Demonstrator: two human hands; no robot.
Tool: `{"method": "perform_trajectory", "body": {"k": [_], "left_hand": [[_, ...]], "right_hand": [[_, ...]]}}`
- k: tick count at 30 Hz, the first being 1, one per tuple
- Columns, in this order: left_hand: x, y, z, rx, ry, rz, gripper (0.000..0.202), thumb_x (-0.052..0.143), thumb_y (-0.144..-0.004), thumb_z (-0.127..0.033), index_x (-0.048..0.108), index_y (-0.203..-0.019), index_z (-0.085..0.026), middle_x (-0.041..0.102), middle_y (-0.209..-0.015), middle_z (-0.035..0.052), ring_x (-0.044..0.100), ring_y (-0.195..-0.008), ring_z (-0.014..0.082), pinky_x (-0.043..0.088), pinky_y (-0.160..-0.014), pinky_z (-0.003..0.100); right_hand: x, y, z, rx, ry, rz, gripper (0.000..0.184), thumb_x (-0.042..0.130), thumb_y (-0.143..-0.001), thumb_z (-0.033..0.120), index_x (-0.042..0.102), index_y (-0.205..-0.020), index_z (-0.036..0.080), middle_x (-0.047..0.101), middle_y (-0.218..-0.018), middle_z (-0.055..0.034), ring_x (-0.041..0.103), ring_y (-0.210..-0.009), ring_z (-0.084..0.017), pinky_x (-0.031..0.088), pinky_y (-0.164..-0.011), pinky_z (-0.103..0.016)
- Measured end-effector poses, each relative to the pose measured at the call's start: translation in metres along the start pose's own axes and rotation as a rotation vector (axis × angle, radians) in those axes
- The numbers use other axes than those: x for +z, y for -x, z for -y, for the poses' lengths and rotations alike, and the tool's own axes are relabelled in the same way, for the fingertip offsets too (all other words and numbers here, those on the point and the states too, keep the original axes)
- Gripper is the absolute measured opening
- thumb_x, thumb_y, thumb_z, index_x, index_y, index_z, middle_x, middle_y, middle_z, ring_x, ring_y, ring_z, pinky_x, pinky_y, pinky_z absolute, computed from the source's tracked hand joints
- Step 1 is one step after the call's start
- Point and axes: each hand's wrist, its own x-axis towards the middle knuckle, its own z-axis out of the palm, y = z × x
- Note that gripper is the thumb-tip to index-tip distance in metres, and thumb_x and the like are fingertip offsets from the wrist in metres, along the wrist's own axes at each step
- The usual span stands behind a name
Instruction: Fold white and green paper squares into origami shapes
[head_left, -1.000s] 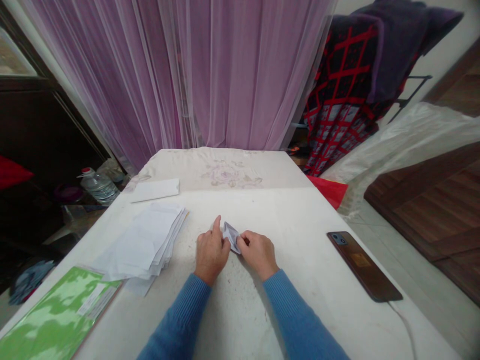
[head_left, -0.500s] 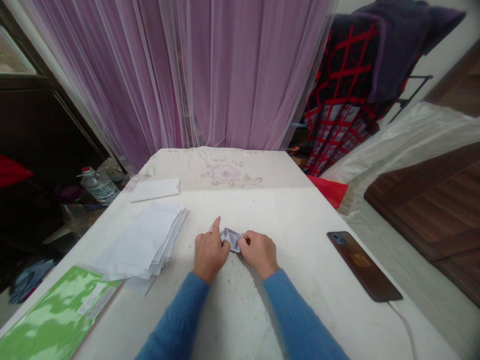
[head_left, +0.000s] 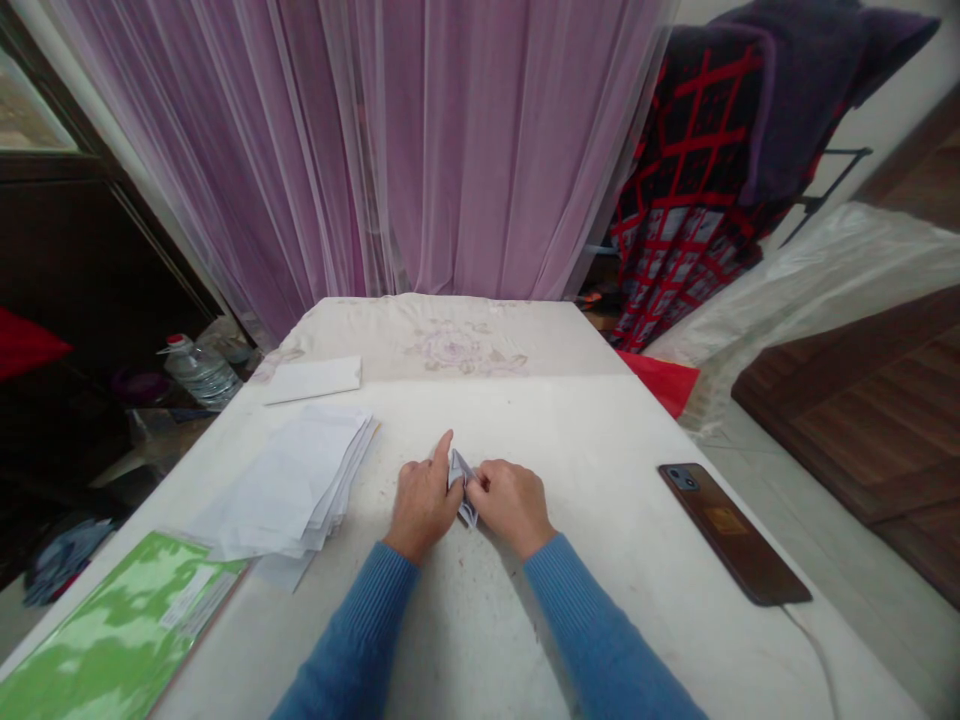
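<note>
Between my two hands, low over the middle of the table, is a small piece of folded paper, greyish white with sharp creases and a pointed top. My left hand grips its left side with thumb and fingers, the index finger pointing up and away. On the other side, my right hand pinches the paper's right edge, fingers curled in. Parts of the paper are hidden behind my thumbs and fingers.
On the white table, left of my hands, lies a loose stack of white paper. A green plastic-wrapped packet is nearer, a white flat box farther. At right lies a brown phone with a cable.
The folded paper has gone from spread flat and wide to narrow and upright, its sides drawn together. My right hand has shifted slightly left, closer to my left hand.
</note>
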Motion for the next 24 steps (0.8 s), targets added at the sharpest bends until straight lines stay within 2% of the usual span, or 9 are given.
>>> {"method": "perform_trajectory", "body": {"k": [5,13,20,24], "left_hand": [[-0.004,0.001,-0.003,0.016,-0.063,0.011,0.067,0.045,-0.09,-0.029,0.019,-0.149,-0.01,0.071,-0.087,0.0063,0.066,-0.087,0.0233,0.037,-0.084,0.037],[-0.016,0.002,-0.009,-0.064,-0.126,0.083,0.071,0.048,-0.09,-0.031,0.019,-0.15,-0.01,0.072,-0.09,0.0088,0.066,-0.088,0.0243,0.038,-0.083,0.037],[-0.02,0.001,-0.007,-0.105,-0.039,0.142,0.067,0.051,-0.089,-0.032,0.024,-0.148,-0.014,0.074,-0.089,0.0044,0.066,-0.097,0.0235,0.039,-0.083,0.035],[-0.022,0.001,-0.004,-0.105,0.01,0.154,0.061,0.049,-0.091,-0.032,0.03,-0.147,-0.017,0.074,-0.091,0.0038,0.067,-0.098,0.023,0.04,-0.085,0.034]], "right_hand": [[0.0,0.0,0.0,0.046,0.072,0.003,0.022,0.053,-0.083,0.031,0.071,-0.073,0.022,0.073,-0.08,-0.0054,0.065,-0.073,-0.018,0.035,-0.061,-0.026],[-0.004,0.0,-0.003,0.116,0.084,0.053,0.024,0.052,-0.079,0.031,0.074,-0.075,0.023,0.075,-0.08,-0.0072,0.067,-0.076,-0.02,0.038,-0.061,-0.027],[-0.005,0.001,-0.004,0.131,0.069,0.046,0.023,0.052,-0.078,0.031,0.073,-0.07,0.023,0.074,-0.077,-0.0066,0.066,-0.073,-0.02,0.035,-0.06,-0.027],[-0.005,0.001,-0.009,0.137,-0.022,0.057,0.025,0.051,-0.08,0.032,0.07,-0.066,0.024,0.073,-0.073,-0.0035,0.064,-0.07,-0.018,0.032,-0.058,-0.026]]}}
